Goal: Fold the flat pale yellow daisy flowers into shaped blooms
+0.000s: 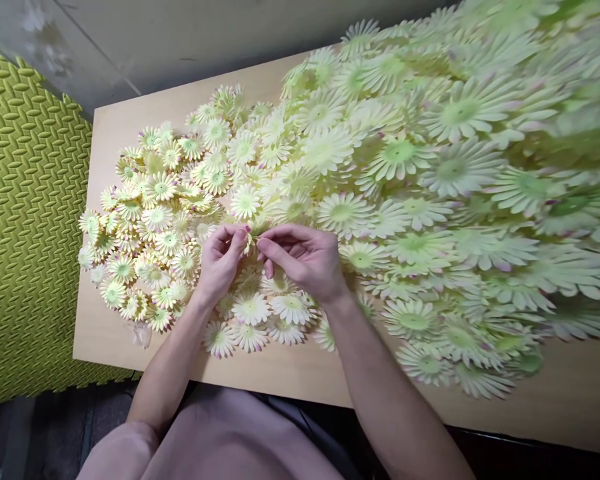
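Head cam: forearms point(173, 357) angled in over the table point(275, 373), left hand point(221, 261) and right hand point(307, 261) nearly meeting, both pinching a tiny flower piece point(250, 243) between them, loose flowers point(343, 212) all around.

Dusty-pink top point(215, 437); short matching sleeve point(123, 450); forearms point(173, 360), fingers point(281, 253) bare

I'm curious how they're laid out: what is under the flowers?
A light brown tabletop shows left and in front of the flowers; anything beneath their thickest part is covered.
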Demonstrator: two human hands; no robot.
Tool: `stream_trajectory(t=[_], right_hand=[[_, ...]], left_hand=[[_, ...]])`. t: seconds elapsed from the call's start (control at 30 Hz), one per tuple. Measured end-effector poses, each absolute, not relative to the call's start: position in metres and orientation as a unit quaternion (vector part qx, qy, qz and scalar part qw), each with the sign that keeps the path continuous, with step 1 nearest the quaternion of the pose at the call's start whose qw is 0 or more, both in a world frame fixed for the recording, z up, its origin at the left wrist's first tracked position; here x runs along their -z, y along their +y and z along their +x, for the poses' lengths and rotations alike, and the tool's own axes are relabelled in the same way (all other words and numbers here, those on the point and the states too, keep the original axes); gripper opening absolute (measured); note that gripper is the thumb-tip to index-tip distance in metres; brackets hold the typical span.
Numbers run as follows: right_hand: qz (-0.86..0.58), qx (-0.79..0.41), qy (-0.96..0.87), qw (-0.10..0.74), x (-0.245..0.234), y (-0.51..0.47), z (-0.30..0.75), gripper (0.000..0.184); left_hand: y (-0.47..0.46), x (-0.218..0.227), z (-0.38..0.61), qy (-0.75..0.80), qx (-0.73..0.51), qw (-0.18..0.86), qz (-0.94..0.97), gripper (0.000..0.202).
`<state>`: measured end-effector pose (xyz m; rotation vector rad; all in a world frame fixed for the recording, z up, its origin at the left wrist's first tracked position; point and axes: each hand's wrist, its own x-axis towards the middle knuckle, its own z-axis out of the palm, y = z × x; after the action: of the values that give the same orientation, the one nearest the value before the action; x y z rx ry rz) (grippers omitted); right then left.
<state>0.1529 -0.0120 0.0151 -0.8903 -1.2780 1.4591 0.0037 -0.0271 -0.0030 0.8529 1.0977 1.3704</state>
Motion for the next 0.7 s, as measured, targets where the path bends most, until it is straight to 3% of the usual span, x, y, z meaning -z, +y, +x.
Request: stream_trajectory(t=[0.7], right_hand=[[-0.348,-0.611,-0.535,0.468,-0.0156,-0.0112,0.1547,0.011]], left_hand=[[-0.0262,-0.0029,0.0044,0.483,-0.575,0.546,0.372,0.032]])
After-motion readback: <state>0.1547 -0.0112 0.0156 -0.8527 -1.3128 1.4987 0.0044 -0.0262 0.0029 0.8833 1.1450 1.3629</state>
